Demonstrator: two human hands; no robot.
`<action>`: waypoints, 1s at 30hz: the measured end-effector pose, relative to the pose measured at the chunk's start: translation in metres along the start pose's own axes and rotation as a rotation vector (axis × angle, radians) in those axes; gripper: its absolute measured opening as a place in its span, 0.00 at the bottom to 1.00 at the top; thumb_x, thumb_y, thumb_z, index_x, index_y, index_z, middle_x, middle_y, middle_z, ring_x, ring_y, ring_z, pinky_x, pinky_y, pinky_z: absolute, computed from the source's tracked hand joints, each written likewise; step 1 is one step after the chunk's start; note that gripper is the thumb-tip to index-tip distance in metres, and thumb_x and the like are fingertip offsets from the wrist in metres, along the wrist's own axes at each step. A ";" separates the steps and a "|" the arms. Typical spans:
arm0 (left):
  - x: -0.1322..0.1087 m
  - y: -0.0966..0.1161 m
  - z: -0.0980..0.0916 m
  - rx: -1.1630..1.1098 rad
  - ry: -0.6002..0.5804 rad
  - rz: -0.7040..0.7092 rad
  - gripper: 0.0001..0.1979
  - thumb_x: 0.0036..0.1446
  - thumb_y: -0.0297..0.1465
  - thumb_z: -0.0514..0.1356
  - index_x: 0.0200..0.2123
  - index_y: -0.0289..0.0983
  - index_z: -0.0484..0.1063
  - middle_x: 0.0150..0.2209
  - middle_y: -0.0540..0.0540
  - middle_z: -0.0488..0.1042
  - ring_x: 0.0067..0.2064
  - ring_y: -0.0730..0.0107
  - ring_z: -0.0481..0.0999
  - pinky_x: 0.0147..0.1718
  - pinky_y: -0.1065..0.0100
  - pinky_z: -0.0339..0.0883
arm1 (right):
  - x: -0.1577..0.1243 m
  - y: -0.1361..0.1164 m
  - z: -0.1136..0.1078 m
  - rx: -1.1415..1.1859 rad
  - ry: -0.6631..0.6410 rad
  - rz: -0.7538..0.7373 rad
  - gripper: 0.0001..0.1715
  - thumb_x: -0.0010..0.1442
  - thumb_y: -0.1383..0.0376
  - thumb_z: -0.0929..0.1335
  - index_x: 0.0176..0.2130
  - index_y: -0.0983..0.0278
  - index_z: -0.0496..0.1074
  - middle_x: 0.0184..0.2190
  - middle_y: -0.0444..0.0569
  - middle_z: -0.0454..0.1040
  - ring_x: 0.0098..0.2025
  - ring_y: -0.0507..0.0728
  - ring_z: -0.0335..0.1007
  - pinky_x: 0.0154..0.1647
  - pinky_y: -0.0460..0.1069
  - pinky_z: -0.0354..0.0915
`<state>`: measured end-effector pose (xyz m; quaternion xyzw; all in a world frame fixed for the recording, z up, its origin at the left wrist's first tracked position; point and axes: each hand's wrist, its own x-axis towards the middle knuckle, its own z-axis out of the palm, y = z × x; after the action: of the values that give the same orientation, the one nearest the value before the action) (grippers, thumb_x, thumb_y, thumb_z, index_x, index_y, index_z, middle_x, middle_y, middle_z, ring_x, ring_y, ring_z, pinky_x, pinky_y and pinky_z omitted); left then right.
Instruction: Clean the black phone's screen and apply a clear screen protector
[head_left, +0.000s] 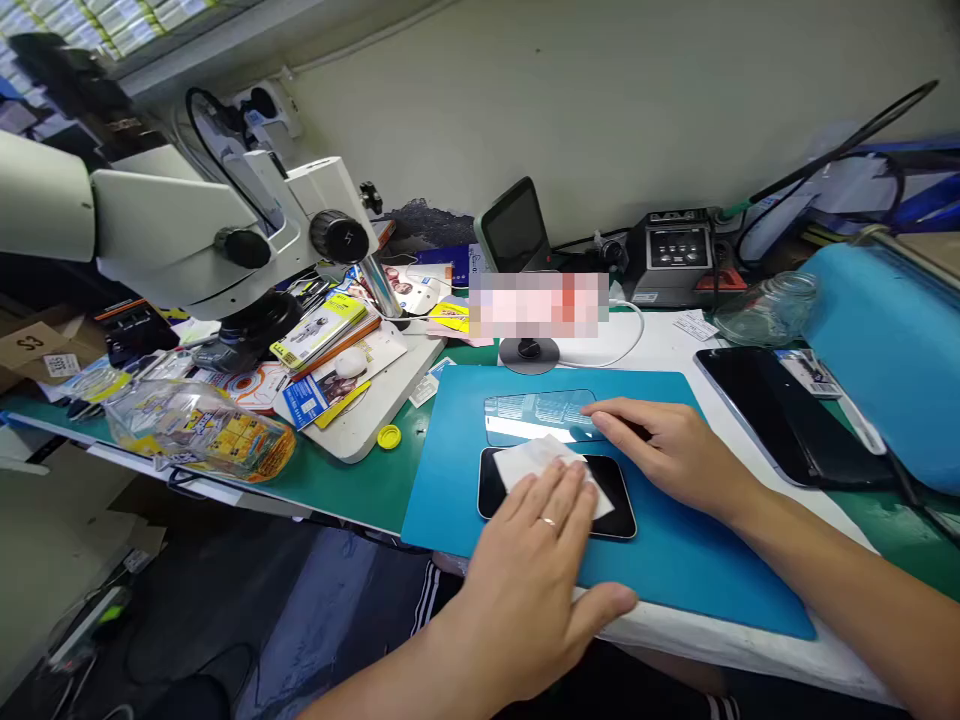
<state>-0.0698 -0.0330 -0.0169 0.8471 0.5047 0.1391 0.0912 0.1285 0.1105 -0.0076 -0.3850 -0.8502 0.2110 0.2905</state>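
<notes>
My left hand [544, 575] lies palm down with its fingers stretched out, pressing a white wipe [529, 462] against the dark screen of a smartphone [616, 490]. A ring sits on one finger. Just behind the phone, a clear glass screen protector [525, 418] rests on the blue mat [457, 420] and catches reflections. Thumb and forefinger of my right hand [667, 450] close together at the protector's right edge; its other fingers curl under and are partly hidden. Part of the phone's screen is covered by the wipe and my left hand.
A microscope [180, 230] stands at left, near a plastic jar [202, 430] and a yellow cap [389, 437]. Behind the mat is a round stand [529, 352]. A larger dark phone or tablet [780, 415], a glass jar [772, 308] and a soldering station [670, 258] are at right.
</notes>
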 end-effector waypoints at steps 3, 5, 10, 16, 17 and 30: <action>-0.026 -0.012 0.001 0.065 0.005 -0.063 0.37 0.76 0.48 0.50 0.77 0.33 0.48 0.78 0.39 0.50 0.78 0.51 0.52 0.71 0.50 0.60 | -0.002 0.002 0.000 0.001 0.000 -0.014 0.21 0.72 0.55 0.63 0.44 0.60 0.83 0.44 0.49 0.87 0.45 0.63 0.85 0.44 0.54 0.78; -0.044 -0.016 0.004 0.108 0.052 -0.077 0.36 0.77 0.46 0.50 0.78 0.34 0.45 0.78 0.39 0.51 0.78 0.50 0.53 0.70 0.50 0.62 | -0.003 0.003 0.001 0.003 -0.002 -0.024 0.21 0.72 0.55 0.63 0.44 0.60 0.83 0.44 0.49 0.87 0.45 0.63 0.85 0.45 0.54 0.78; -0.063 -0.017 0.008 0.184 0.093 -0.072 0.38 0.76 0.44 0.51 0.79 0.32 0.43 0.76 0.37 0.55 0.77 0.47 0.55 0.68 0.51 0.64 | -0.003 0.000 0.002 0.017 -0.024 -0.052 0.20 0.73 0.57 0.63 0.44 0.60 0.83 0.43 0.47 0.87 0.45 0.61 0.85 0.45 0.53 0.77; -0.023 -0.025 0.003 0.148 0.071 -0.185 0.34 0.77 0.43 0.48 0.77 0.32 0.47 0.77 0.37 0.52 0.78 0.49 0.52 0.71 0.48 0.58 | -0.002 0.001 0.002 0.018 -0.035 -0.029 0.21 0.73 0.55 0.63 0.45 0.59 0.83 0.43 0.47 0.87 0.44 0.61 0.85 0.45 0.53 0.77; -0.021 -0.026 0.003 0.145 0.073 -0.192 0.34 0.77 0.43 0.48 0.77 0.32 0.47 0.77 0.36 0.52 0.78 0.49 0.51 0.72 0.48 0.58 | -0.002 0.001 0.002 0.017 -0.033 -0.019 0.21 0.72 0.55 0.63 0.45 0.59 0.83 0.43 0.47 0.87 0.44 0.62 0.85 0.46 0.54 0.77; -0.038 -0.028 -0.001 0.073 0.078 -0.188 0.35 0.76 0.44 0.52 0.76 0.30 0.51 0.77 0.34 0.54 0.78 0.46 0.52 0.72 0.47 0.60 | 0.003 0.010 0.006 -0.091 0.056 0.057 0.27 0.70 0.47 0.63 0.54 0.59 0.79 0.53 0.57 0.81 0.59 0.71 0.74 0.59 0.67 0.70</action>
<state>-0.1107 -0.0529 -0.0297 0.7928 0.5898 0.1443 0.0530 0.1279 0.1183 -0.0170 -0.4277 -0.8391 0.1693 0.2905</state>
